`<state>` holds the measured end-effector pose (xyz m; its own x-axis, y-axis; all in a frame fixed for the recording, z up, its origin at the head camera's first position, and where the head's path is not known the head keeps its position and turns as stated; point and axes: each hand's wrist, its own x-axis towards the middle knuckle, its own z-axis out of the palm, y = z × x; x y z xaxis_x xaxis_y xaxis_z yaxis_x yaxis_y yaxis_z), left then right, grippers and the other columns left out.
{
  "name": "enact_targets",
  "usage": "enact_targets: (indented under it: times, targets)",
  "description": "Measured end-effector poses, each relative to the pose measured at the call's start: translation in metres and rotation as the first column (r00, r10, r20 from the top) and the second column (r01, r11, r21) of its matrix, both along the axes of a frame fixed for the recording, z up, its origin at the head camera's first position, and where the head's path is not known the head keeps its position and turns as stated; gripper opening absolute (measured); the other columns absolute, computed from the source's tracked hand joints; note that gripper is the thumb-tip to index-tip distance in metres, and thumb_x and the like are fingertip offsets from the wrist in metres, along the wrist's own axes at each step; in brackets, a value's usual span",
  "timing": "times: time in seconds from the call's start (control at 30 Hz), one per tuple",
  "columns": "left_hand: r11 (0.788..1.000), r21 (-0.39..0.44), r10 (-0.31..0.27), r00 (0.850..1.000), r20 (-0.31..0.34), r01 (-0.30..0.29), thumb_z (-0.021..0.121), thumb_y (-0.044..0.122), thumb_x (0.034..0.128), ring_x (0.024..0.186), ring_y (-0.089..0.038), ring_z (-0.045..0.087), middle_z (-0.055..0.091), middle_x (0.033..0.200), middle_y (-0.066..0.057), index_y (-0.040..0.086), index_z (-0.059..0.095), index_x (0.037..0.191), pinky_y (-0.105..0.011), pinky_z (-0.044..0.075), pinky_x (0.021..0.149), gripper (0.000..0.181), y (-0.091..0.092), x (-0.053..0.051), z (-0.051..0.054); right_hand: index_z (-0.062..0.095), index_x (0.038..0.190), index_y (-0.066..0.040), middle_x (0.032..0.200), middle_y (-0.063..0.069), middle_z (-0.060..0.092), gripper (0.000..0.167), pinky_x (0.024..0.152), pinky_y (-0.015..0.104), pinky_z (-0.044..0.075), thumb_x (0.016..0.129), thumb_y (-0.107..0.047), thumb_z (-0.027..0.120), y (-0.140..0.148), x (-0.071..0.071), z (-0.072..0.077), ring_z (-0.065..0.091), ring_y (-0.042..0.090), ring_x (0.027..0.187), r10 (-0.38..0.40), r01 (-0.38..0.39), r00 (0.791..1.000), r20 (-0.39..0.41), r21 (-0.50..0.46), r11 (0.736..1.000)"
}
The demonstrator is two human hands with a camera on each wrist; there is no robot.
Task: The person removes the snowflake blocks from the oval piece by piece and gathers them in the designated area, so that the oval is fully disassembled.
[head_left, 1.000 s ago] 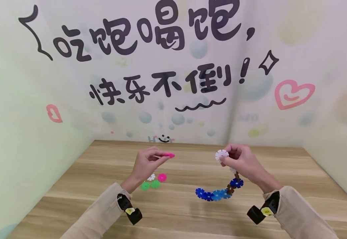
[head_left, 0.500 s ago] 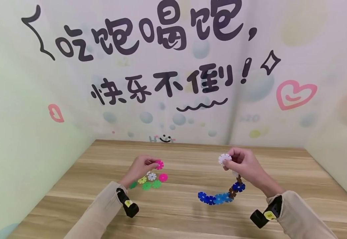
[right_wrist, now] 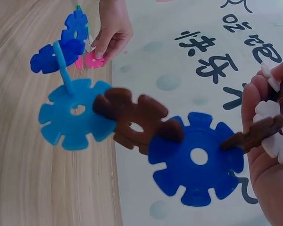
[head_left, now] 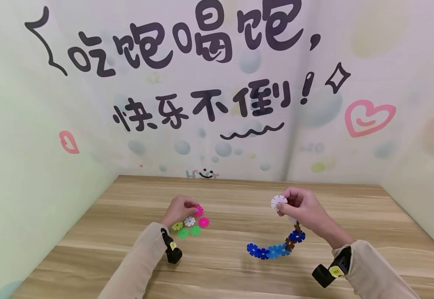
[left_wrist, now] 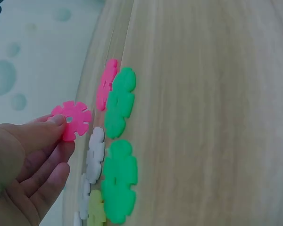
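Observation:
Between thumb and fingers my left hand [head_left: 179,209] pinches a pink snowflake disc [left_wrist: 78,123], held just above the flat discs on the table's left side. Around it lie another pink disc [head_left: 204,223], a white disc [head_left: 189,221], a yellow disc [head_left: 177,226] and green discs [head_left: 183,233]. My right hand [head_left: 305,209] grips a chain of interlocked discs by its white end disc [head_left: 278,202]. The chain hangs in a curve through brown discs [right_wrist: 134,117], dark blue discs [right_wrist: 179,165] and light blue discs [right_wrist: 54,117]. My right palm partly covers its upper end.
The wooden table [head_left: 220,274] meets a printed back wall [head_left: 239,158] at its far edge. Pale walls close in on both sides. Each wrist wears a black camera [head_left: 329,272] on a strap.
My left hand has lowered and shifted left with the pink disc, from mid-table height to the loose discs. The disc now shows its face. My right hand and the chain have shifted only slightly.

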<state>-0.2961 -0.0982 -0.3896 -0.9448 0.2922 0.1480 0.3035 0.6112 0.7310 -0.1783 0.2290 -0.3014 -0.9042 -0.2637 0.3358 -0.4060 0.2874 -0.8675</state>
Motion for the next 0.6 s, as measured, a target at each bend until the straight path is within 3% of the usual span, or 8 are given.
enact_targets:
  times: [0.23,0.6]
  targets:
    - [0.999,-0.048,0.024,0.999,-0.024,-0.025,0.067,0.002,0.0752,0.072,-0.015,0.058,0.064,0.08,-0.005,0.0,0.069,0.089,-0.026,0.049,0.064,0.014,-0.002,-0.006,-0.011,0.052,0.082,0.009,0.074,0.013,0.059,0.012,0.052,0.025,0.05,0.082,-0.001,0.058,-0.002,0.0,0.0,0.057,0.015,0.061,0.02,-0.02,1.0,-0.001,-0.002,1.0]
    - [0.998,-0.062,0.022,1.0,-0.018,-0.023,0.066,0.001,0.0763,0.075,-0.017,0.059,0.065,0.083,-0.007,-0.002,0.067,0.091,-0.029,0.05,0.07,0.015,0.001,-0.008,-0.012,0.052,0.081,0.008,0.072,0.008,0.059,0.012,0.048,0.025,0.048,0.082,-0.001,0.059,-0.003,-0.001,-0.002,0.057,0.014,0.06,0.034,-0.034,0.999,-0.01,0.003,0.999]
